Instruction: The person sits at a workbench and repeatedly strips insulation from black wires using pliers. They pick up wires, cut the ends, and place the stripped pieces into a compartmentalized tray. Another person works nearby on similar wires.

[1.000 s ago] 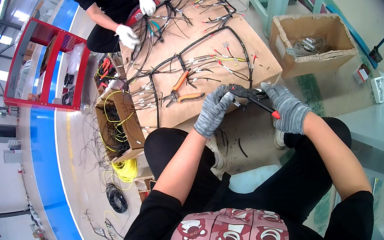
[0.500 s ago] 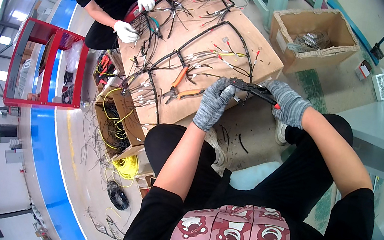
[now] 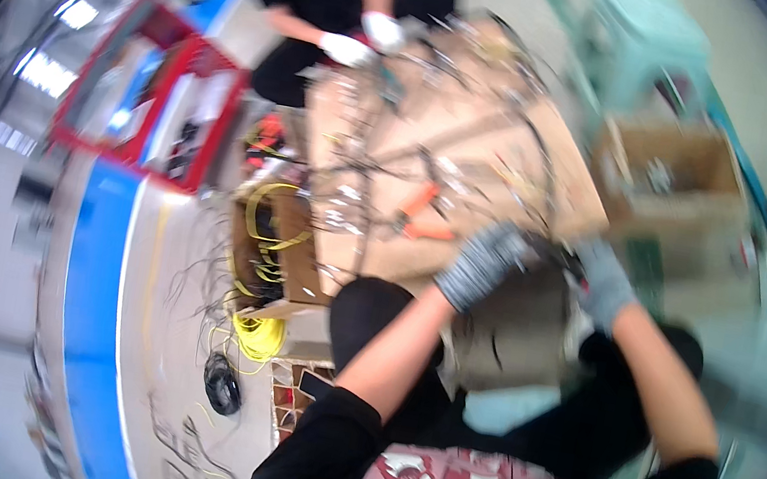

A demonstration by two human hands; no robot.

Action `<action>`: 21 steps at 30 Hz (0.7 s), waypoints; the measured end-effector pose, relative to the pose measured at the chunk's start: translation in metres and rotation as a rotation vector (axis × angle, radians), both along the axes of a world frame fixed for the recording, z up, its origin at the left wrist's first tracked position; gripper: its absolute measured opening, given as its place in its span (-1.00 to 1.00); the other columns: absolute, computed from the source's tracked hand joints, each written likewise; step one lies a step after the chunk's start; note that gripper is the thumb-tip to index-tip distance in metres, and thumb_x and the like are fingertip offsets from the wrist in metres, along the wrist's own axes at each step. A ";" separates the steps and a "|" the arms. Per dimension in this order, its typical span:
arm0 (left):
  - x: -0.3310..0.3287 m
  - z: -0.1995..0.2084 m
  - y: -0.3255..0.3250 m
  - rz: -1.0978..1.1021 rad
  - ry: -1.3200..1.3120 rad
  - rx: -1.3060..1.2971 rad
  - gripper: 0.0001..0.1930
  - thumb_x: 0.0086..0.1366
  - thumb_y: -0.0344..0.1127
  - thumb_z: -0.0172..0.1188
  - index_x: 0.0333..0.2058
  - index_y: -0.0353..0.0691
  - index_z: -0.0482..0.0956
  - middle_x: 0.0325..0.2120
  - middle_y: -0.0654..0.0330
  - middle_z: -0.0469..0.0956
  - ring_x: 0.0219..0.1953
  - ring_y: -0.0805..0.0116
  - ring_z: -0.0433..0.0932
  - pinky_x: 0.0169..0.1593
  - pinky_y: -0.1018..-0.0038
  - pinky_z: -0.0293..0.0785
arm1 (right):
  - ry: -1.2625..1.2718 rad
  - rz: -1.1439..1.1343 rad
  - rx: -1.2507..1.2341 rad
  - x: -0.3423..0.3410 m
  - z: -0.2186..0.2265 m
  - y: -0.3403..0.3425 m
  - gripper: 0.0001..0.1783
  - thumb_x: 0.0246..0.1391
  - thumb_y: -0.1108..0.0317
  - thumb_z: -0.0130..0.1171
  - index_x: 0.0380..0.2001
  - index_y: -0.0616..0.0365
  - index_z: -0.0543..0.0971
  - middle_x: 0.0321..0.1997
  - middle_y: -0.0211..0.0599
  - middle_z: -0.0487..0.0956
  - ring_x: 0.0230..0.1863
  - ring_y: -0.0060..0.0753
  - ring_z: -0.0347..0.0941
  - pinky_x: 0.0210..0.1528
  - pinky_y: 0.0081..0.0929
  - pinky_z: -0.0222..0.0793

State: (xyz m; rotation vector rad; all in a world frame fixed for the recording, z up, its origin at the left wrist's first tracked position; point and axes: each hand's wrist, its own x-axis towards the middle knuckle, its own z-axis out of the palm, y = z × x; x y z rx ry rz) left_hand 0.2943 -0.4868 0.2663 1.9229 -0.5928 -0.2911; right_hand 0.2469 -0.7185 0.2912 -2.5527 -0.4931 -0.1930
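Observation:
Everything is smeared by motion. Over the near right corner of the wooden board, my hands in grey knitted gloves meet at a dark hand tool (image 3: 552,254) that looks like crimping pliers. My right hand (image 3: 603,284) is closed round its handle end. At its other end is my left hand (image 3: 483,264), fingers closed by the tool's head; what they pinch is hidden by the blur. Black wire harnesses (image 3: 550,156) with many loose wire ends lie over the board (image 3: 392,251). Orange-handled cutters (image 3: 420,213) rest on it, left of my left hand.
Across the board, a person's white-gloved hands (image 3: 346,50) work at the harness. A cardboard box (image 3: 677,213) stands at the right, near a pale green stool (image 3: 643,55). At the left are a box of cables (image 3: 304,262), a yellow coil (image 3: 258,338), a black coil (image 3: 222,385) and a red rack (image 3: 150,89).
My head view has swung, so the board and boxes appear lower and further right. My hands stay at the pliers. The other person's left and right gloves remain over the harness.

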 end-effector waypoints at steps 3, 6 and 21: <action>-0.001 0.016 -0.004 -0.005 -0.208 -0.048 -0.73 0.24 -0.21 0.00 -0.25 -0.30 0.45 -0.36 0.08 0.45 -0.28 0.21 0.43 -0.16 0.38 0.36 | 0.103 0.043 0.009 -0.002 -0.025 -0.006 -0.56 -0.20 0.38 0.15 -0.16 0.21 0.37 -0.31 0.07 0.40 -0.23 0.13 0.31 -0.15 -0.15 0.25; 0.003 0.012 -0.005 -0.019 0.075 -0.139 -0.75 0.25 -0.18 -0.03 -0.32 -0.28 0.44 -0.48 0.11 0.40 -0.38 0.25 0.40 -0.24 0.40 0.34 | 0.184 -0.011 0.102 -0.012 -0.042 -0.014 -0.45 -0.17 0.41 0.12 -0.03 0.32 0.31 -0.16 0.15 0.41 -0.10 0.11 0.34 -0.05 -0.23 0.26; 0.019 -0.050 -0.006 0.265 -0.298 -0.037 -0.75 0.27 -0.30 -0.09 -0.16 -0.31 0.44 -0.25 0.01 0.48 -0.16 0.11 0.45 -0.06 0.38 0.36 | 0.320 -0.126 0.071 -0.003 -0.025 0.015 -0.64 -0.14 0.30 0.14 -0.25 0.24 0.41 -0.35 0.12 0.47 -0.26 0.16 0.38 -0.20 -0.19 0.33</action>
